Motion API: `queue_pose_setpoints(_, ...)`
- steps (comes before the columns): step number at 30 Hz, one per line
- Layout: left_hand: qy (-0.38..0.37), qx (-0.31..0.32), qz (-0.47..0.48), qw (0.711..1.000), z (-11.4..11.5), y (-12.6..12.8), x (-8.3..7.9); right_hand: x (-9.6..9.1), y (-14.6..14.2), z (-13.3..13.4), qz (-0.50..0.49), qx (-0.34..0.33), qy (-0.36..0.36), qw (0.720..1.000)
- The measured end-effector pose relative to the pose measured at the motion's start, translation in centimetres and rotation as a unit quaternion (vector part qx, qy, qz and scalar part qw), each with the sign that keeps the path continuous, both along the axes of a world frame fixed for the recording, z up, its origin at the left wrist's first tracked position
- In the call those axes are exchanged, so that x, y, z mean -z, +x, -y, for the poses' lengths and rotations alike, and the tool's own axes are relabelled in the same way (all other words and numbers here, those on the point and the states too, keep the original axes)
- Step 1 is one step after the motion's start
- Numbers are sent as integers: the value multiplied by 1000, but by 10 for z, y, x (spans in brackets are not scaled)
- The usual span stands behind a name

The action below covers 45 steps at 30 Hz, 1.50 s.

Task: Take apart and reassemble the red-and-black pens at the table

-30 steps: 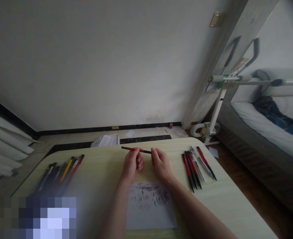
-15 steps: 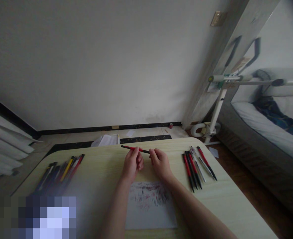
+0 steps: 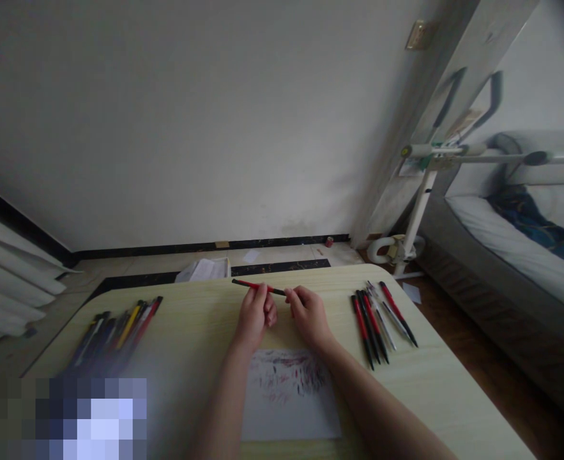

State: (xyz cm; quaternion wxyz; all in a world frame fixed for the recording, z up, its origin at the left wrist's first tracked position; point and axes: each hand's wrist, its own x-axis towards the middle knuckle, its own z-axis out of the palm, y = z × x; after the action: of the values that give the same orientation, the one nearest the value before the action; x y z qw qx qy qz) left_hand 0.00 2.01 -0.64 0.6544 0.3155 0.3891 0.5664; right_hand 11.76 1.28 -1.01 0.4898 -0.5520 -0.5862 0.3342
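Both my hands hold a red and black pen (image 3: 248, 284) level above the far middle of a pale wooden table (image 3: 454, 390). My left hand (image 3: 255, 314) pinches the pen near its middle, fingers curled. My right hand (image 3: 306, 313) grips the pen's black right end, fingers closed. Beneath my wrists lies a white sheet of paper (image 3: 289, 399) covered in red and black scribbles.
Several pens (image 3: 377, 316) lie in a row on the table's right side. Another bunch of pens (image 3: 116, 329) lies at the left. A bed (image 3: 516, 243) and a white exercise machine (image 3: 416, 211) stand at the right. Papers (image 3: 205, 269) lie on the floor beyond the table.
My right hand has slid slightly left along the pen toward my left hand, covering more of the pen's right end. The pen stays level.
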Motion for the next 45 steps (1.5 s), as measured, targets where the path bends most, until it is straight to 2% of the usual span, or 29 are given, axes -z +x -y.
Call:
queue_pose_setpoints(11, 15, -7, -10, 1000, -1, 0, 3, 0, 0, 1, 21, -9, 2, 1000)
queue_pose_setpoints(18, 7, -30, -30, 999, -2, 0, 5, -3, 0, 3, -11, -22, -11, 1000)
queue_pose_setpoints(29, 24, -40, -4, 999, -5, 0, 11, -1, -2, 1, -71, -33, -23, 997)
queue_pose_setpoints(35, 19, -45, 29, 998, -6, 1, 7, -1, -3, 0, -103, -26, -30, 994)
queue_pose_setpoints(45, -22, -67, 96, 993, -7, -3, 3, 0, -2, 1, -37, -24, -22, 999)
